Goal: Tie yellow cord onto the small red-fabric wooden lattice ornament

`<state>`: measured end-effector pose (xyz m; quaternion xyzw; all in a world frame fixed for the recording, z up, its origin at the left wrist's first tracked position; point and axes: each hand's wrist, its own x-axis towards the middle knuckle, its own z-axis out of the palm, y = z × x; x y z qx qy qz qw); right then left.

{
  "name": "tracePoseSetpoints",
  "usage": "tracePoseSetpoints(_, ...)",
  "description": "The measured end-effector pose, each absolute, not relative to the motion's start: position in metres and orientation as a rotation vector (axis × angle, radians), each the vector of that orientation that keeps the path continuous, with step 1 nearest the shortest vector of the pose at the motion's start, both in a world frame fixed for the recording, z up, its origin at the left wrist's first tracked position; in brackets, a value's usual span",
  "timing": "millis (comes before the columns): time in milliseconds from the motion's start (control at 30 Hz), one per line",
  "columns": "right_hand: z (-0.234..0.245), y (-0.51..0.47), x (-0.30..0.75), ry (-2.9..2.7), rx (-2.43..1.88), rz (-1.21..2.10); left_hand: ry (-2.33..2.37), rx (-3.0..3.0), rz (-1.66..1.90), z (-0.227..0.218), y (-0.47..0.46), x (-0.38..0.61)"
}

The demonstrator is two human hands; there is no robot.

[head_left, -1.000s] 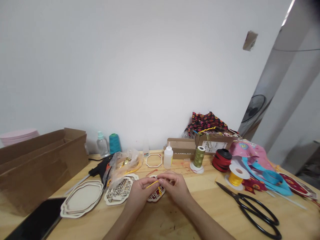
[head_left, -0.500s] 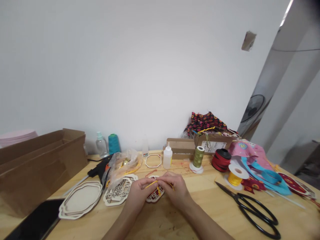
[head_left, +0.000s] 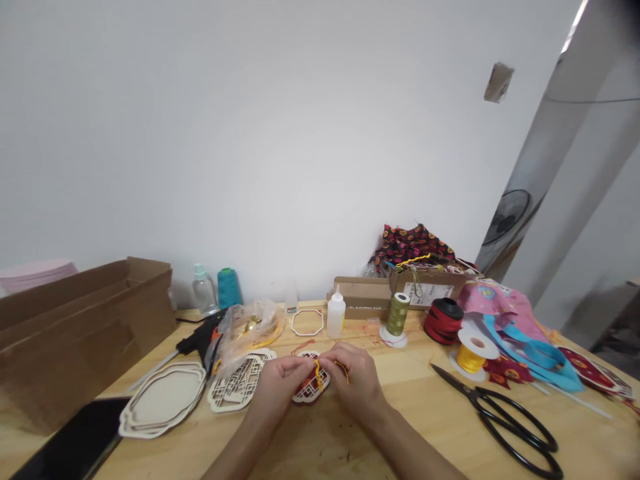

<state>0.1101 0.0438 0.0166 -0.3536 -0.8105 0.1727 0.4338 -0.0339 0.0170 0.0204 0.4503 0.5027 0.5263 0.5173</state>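
Note:
Yellow cord runs between my two hands, with a twisted length hanging down from the fingertips. My left hand pinches it between thumb and forefinger. My right hand also pinches the cord, and a loose end curls out beside its fingers. Beneath them on the table lies a lattice ornament with a pale wooden frame over red backing; a reddish cord sticks out at its top. The hands partly cover the ornament.
Wooden lattice pieces and stacked wooden plates lie left, near a phone and a cardboard box. A squeeze bottle stands behind the hands. Black scissors, a yellow cord spool and blue ribbon are right.
My fingertips have shifted on the yellow cord. Its span across the fingers has gone, and the twisted length now hangs between them over the ornament.

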Motion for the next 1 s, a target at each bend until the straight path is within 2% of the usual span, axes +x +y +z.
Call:
tracePoseSetpoints(267, 0.0195, 0.0416, 0.111, -1.994, -0.881, 0.358, 1.238, 1.148, 1.281, 0.0195, 0.0166, -0.0333)
tracePoseSetpoints(467, 0.0174, 0.0446, 0.1089, -1.953, -0.856, 0.509, 1.27, 1.213, 1.36, 0.0207, 0.0143, -0.0355)
tracePoseSetpoints(1000, 0.0156, 0.0437, 0.1063, -1.846, -0.861, 0.679, 1.277, 1.199, 1.273, 0.026, 0.0139, -0.0303)
